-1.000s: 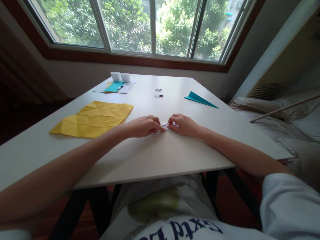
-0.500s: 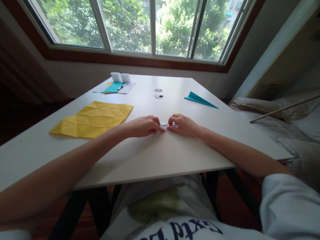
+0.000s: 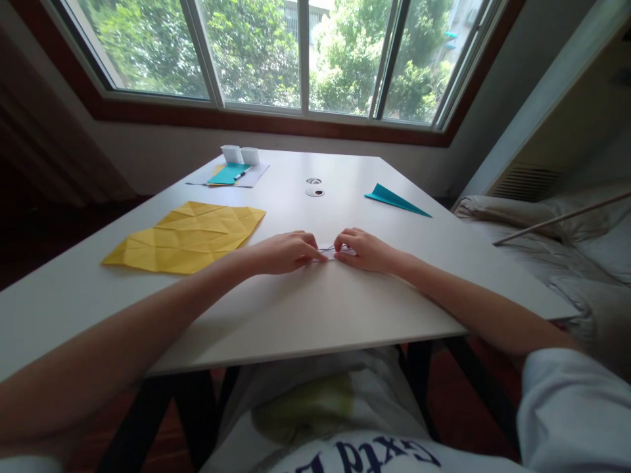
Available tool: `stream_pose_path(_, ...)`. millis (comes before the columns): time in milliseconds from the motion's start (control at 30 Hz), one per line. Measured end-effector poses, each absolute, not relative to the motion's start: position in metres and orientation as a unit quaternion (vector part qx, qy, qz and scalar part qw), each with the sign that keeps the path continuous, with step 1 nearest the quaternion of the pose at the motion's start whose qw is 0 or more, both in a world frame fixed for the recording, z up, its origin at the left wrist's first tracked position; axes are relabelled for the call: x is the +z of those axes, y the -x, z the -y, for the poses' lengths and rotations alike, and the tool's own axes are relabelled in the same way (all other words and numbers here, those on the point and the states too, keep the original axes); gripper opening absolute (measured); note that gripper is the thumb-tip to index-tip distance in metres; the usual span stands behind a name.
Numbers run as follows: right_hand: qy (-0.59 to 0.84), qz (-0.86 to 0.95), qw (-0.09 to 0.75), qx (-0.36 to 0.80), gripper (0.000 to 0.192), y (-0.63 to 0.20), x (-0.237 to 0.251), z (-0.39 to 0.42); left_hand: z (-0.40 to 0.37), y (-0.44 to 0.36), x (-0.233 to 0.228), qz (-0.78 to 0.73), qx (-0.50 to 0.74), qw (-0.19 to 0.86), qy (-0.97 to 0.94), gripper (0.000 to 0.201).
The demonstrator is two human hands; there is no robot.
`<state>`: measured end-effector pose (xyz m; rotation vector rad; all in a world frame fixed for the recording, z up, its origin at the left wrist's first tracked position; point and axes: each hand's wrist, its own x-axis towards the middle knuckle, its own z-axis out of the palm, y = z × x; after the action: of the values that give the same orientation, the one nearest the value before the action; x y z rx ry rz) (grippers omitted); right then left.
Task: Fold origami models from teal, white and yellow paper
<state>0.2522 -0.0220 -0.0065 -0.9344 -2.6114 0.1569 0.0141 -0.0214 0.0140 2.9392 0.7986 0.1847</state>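
Note:
A small piece of folded white paper [image 3: 327, 249] lies on the white table [image 3: 315, 309], mostly covered by my fingers. My left hand [image 3: 290, 251] is closed on its left end, thumb and forefinger pressing it near the tabletop. On the right end, my right hand [image 3: 363, 249] pinches the same paper between curled fingers and thumb. A narrow strip of the paper shows in the gap between the hands. The exact shape of the folds is too small to make out.
Left of my hands lies a creased yellow paper sheet [image 3: 187, 236]. A folded blue paper plane [image 3: 397, 200] rests at the right. Far left are white containers [image 3: 240, 155], blue paper [image 3: 229, 174] and a pen [image 3: 242, 175]. Round cable holes [image 3: 314, 192] sit mid-table.
My right hand has shifted slightly to the right along the paper, so a little more of it shows between my hands. The view has tilted a touch.

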Motion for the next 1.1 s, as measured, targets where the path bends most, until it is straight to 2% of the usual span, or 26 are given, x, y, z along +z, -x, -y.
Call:
stream_pose_path(500, 0.335, 0.927, 0.162, 0.05, 0.016, -0.2518, -0.0047, 0.0233, 0.0224, -0.0173, 0.0136, -0.27, 0.087, 0.06, -0.957, 0.033)
stream_pose_path(1100, 0.332, 0.927, 0.164, 0.057, 0.016, -0.2526, -0.0046, 0.0226, 0.0175, -0.013, 0.0151, -0.249, 0.057, 0.042, -0.966, 0.033)
